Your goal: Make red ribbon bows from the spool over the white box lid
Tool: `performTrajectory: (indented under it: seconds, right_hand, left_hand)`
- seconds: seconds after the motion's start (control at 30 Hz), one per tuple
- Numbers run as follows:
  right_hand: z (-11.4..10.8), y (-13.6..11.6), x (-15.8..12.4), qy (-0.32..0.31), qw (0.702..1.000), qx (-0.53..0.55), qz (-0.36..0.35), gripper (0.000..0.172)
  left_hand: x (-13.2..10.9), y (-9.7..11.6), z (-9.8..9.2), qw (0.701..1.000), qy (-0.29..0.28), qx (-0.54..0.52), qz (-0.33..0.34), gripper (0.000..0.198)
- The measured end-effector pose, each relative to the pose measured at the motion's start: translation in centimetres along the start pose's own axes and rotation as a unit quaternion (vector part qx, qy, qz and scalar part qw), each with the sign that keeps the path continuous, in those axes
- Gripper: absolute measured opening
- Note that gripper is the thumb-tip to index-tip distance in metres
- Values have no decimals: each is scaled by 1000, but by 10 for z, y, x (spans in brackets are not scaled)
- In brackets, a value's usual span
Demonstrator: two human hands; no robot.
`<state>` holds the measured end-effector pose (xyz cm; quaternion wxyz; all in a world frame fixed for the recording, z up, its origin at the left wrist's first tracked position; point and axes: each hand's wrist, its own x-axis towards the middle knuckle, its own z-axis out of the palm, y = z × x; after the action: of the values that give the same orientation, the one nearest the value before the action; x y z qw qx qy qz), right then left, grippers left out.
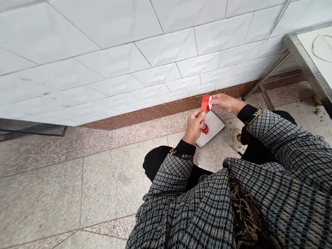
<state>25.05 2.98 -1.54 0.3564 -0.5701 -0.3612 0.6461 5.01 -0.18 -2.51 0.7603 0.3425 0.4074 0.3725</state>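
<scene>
I am crouched on a stone floor beside a white tiled wall. My right hand is closed round a red tape roll, held upright in front of me. My left hand pinches at the roll's lower edge, fingers pressed together on the tape. Below my hands a white flat board lies on the floor, and a small red item rests on it, partly hidden by my left hand.
A metal table with angled legs stands at the right against the wall. My white shoe is beside the board. A brown skirting strip runs along the wall's base. A dark metal edge lies at left.
</scene>
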Motion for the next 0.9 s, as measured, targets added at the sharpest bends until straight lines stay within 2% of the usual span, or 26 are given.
performTrajectory:
  seconds: [0.2, 0.43, 0.63, 0.8, 0.9]
  right_hand:
    - [1, 0, -1, -3, 1000, 15, 5, 7]
    - [-1, -2, -1, -4, 1000, 12, 6, 8]
    - [3, 3, -5, -18, 996, 84, 16, 16]
    - [3, 9, -6, -52, 988, 133, 53, 22]
    - [4, 8, -7, -57, 986, 138, 77, 19]
  left_hand:
    - [-2, -3, 2, 1000, 0, -2, 14, 40]
    - [-1, -8, 1, 999, -5, 1, 49, 53]
    - [1, -13, 2, 998, 3, 33, 50, 50]
    - [0, -11, 6, 997, 28, 52, 42, 48]
    - [-1, -11, 9, 995, 55, 71, 36, 46]
